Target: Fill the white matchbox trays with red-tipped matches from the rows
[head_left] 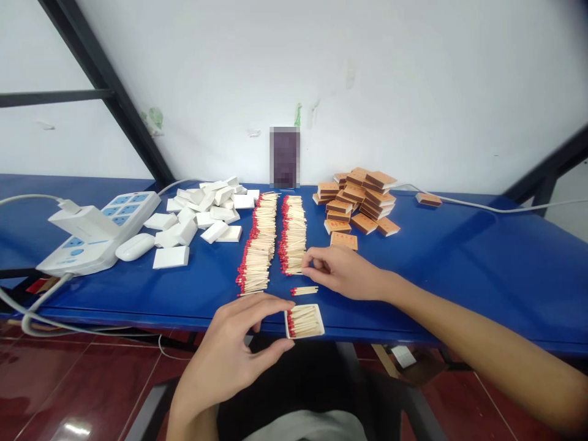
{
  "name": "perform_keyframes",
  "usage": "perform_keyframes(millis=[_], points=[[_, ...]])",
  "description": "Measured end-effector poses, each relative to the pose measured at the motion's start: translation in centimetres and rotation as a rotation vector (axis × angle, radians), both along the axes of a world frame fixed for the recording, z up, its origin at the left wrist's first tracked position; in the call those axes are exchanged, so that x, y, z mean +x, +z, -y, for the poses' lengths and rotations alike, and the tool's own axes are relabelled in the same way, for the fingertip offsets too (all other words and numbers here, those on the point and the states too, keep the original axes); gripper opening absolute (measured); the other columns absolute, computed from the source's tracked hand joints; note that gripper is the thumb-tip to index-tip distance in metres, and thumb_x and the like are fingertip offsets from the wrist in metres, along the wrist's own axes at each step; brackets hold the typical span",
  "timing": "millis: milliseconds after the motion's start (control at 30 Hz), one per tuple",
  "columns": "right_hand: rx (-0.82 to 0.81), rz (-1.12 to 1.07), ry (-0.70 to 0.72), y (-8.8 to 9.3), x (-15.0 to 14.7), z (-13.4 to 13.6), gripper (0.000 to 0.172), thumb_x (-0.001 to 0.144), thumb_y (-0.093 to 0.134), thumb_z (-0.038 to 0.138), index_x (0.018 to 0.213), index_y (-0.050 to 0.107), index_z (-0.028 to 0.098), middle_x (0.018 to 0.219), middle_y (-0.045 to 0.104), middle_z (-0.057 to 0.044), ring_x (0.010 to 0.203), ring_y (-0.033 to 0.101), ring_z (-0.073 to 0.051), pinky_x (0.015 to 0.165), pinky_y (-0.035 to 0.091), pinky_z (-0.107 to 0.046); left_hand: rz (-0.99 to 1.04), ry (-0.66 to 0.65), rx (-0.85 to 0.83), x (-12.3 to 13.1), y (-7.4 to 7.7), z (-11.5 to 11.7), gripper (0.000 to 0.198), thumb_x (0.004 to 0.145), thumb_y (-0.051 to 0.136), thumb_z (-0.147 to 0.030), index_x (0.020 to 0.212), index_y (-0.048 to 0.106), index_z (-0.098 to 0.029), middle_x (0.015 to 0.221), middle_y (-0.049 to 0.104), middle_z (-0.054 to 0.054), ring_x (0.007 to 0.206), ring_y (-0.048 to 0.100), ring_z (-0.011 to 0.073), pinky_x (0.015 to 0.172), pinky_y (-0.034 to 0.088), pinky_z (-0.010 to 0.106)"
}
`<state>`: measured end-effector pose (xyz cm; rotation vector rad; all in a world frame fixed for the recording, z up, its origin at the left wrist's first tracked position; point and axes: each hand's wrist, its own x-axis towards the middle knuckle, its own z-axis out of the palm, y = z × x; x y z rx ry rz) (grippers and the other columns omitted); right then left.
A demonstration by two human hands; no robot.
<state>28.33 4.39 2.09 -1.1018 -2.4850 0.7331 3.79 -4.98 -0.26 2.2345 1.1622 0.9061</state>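
My left hand (234, 349) pinches the left end of a small white matchbox tray (304, 321) at the near edge of the blue table (459, 275); the tray holds red-tipped matches. My right hand (342, 269) rests on the table with its fingers curled at the near end of the right row of matches (293, 236); whether it grips any is hidden. A small bunch of loose matches (304, 290) lies just below that hand. A second row of matches (258, 245) runs to the left.
A heap of white inner trays (202, 214) lies left of the matches. Brown matchbox sleeves (361, 199) are stacked at the right rear. A white power strip (98, 233) with cables and a white earbud case (135, 246) sit far left. A pixelated dark object (284, 157) leans on the wall.
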Motion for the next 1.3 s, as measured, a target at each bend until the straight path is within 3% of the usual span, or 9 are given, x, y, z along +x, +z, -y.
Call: perform_keyframes(millis=[200, 700, 967, 1300], points=[[-0.163, -0.140, 0.022, 0.5, 0.5, -0.1, 0.016, 0.095, 0.056, 0.029, 0.087, 0.062, 0.017, 0.061, 0.048, 0.006, 0.054, 0.041, -0.009, 0.054, 0.031, -0.023, 0.002, 0.003, -0.004, -0.1, -0.1, 0.1, 0.034, 0.085, 0.076, -0.025, 0.119, 0.070, -0.030, 0.111, 0.074, 0.001, 0.071, 0.060, 0.0125, 0.070, 0.053, 0.025], [0.007, 0.002, 0.178, 0.9, 1.2, 0.0, 0.006, 0.085, 0.058, 0.017, 0.079, 0.059, 0.018, 0.057, 0.042, 0.008, 0.051, 0.040, -0.008, 0.055, 0.031, -0.022, 0.020, -0.015, -0.010, 0.1, 0.2, 0.0, 0.032, 0.085, 0.076, -0.024, 0.116, 0.071, -0.027, 0.108, 0.074, 0.003, 0.069, 0.058, 0.0120, 0.065, 0.050, 0.024], [0.064, 0.026, 0.157, 0.7, 0.8, 0.1, 0.013, 0.094, 0.054, 0.022, 0.084, 0.060, 0.017, 0.057, 0.044, 0.008, 0.052, 0.040, -0.008, 0.059, 0.029, -0.023, 0.027, -0.022, -0.019, 0.0, 0.1, 0.0, 0.032, 0.085, 0.076, -0.023, 0.117, 0.070, -0.027, 0.108, 0.073, 0.003, 0.068, 0.057, 0.0116, 0.068, 0.050, 0.025], [0.078, 0.030, 0.171, 0.4, 0.8, 0.5, 0.014, 0.095, 0.056, 0.027, 0.085, 0.063, 0.019, 0.058, 0.046, 0.008, 0.051, 0.039, -0.008, 0.059, 0.028, -0.023, 0.025, -0.017, -0.017, 0.0, 0.2, 0.0, 0.031, 0.085, 0.076, -0.025, 0.116, 0.071, -0.026, 0.107, 0.074, 0.004, 0.066, 0.056, 0.0117, 0.067, 0.052, 0.026]])
